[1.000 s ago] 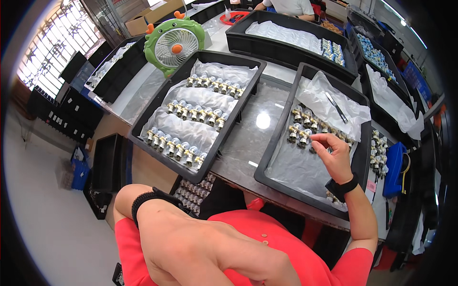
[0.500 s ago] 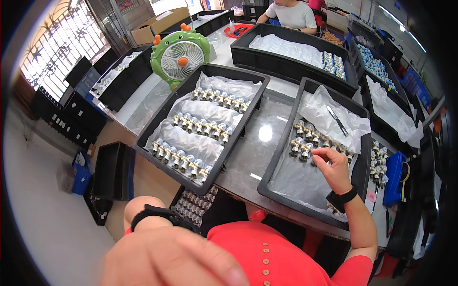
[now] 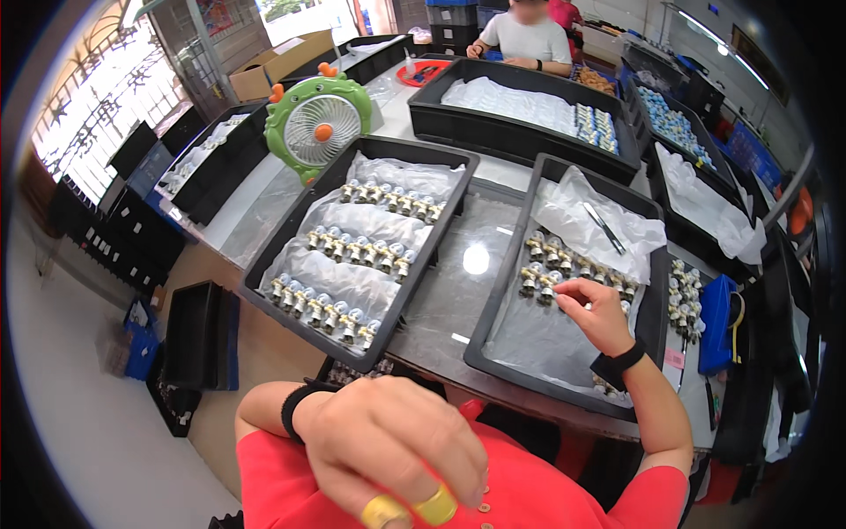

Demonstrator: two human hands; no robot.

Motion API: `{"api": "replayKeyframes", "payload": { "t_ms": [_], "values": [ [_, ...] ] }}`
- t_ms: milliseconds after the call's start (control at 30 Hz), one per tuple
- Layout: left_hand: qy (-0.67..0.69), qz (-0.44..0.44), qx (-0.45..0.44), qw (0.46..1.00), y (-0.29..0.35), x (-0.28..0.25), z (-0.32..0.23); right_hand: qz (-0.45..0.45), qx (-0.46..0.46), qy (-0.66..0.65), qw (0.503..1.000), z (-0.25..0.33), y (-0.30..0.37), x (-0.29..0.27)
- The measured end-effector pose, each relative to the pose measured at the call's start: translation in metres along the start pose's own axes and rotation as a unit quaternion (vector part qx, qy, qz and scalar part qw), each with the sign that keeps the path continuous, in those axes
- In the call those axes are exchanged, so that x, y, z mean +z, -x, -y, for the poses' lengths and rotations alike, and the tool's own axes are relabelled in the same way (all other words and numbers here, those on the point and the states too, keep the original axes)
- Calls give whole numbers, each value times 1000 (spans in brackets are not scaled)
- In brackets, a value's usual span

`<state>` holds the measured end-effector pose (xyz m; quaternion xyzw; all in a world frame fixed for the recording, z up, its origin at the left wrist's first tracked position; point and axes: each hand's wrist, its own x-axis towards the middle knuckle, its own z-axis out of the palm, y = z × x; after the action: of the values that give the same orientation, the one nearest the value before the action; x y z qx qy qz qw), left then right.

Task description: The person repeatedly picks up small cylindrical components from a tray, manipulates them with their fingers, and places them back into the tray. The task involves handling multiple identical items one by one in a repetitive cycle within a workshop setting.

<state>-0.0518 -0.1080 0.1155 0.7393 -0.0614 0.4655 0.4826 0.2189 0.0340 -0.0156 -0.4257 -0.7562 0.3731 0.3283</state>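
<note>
My right hand (image 3: 601,316) is over the right black tray (image 3: 480,339), thumb and index finger closed at the end of the front row of small figurines (image 3: 539,280). They seem to pinch one figurine there, mostly hidden by the fingers. The figurines have pale round heads, yellowish middles and dark bases. Behind them, black-handled tweezers (image 3: 604,228) lie on a crumpled white plastic sheet (image 3: 573,198). My left hand (image 3: 397,441) hovers close in front of my red shirt, back upward, fingers loosely bent and apart. Yellow tape wraps two of its fingers, and nothing shows in it.
Left of that tray, another black tray (image 3: 256,304) holds three rows of similar figurines on white sheeting. A green fan (image 3: 319,123) stands behind it. Farther back is a large black bin (image 3: 520,141) with blue figurines. A person (image 3: 529,40) sits beyond. A blue case (image 3: 718,324) lies at right.
My left hand has risen and moved slightly right, its fingers now hanging downward with the taped ones in sight. My right hand stays at the same figurine row. The whole view has shifted slightly.
</note>
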Motion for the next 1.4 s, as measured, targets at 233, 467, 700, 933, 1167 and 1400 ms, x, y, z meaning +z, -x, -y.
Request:
{"api": "replayKeyframes", "payload": {
  "t_ms": [233,467,700,933,1167,1400],
  "values": [
    [-15,-65,-243,968,4,0,58,42,33,50,997,0,-2,1],
    [158,-224,-437,856,17,-12,128,40,33,22,998,-11,-3,4],
    [180,-226,-501,816,38,-20,155,67,56,65,994,-7,-7,4],
    [241,-180,-506,809,43,-18,167,92,88,75,989,-11,-8,8],
    [248,-183,-486,818,41,-22,162,106,76,80,988,-18,-6,12],
    [227,-153,-490,828,49,-29,166,97,111,82,986,-19,-14,14]
  ]
}}
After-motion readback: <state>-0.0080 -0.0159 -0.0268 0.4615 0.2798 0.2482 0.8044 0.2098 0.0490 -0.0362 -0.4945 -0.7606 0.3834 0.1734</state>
